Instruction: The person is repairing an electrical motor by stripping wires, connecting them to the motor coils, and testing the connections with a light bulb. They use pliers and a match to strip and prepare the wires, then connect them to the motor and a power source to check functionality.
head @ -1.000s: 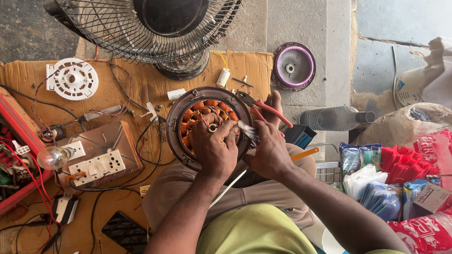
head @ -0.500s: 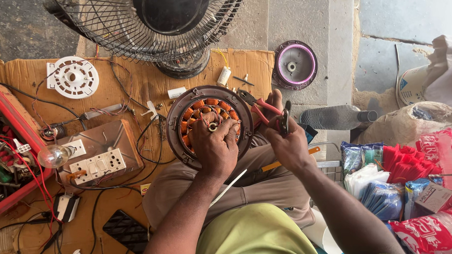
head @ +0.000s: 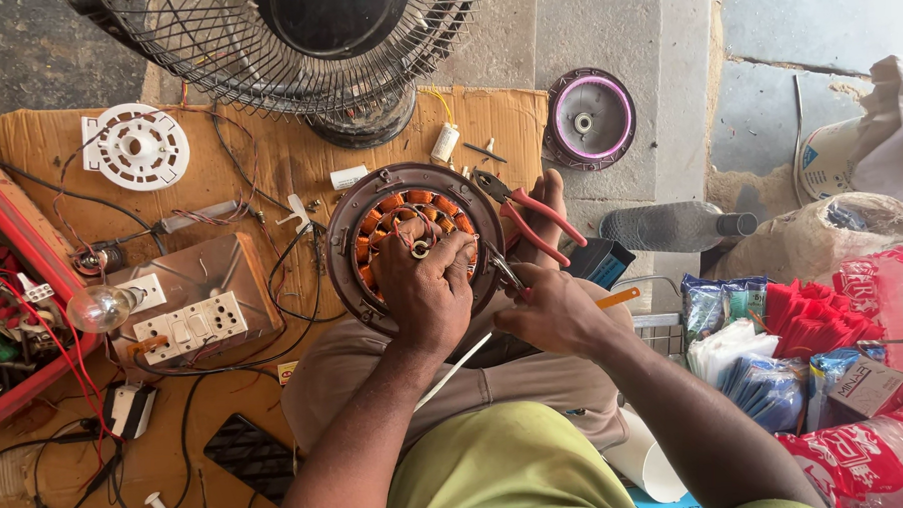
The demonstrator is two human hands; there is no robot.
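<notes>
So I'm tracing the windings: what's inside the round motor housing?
Inside the motor housing sits a ring of orange copper coils. The left hand covers its lower half and centre, so the coils there cannot be seen.
</notes>
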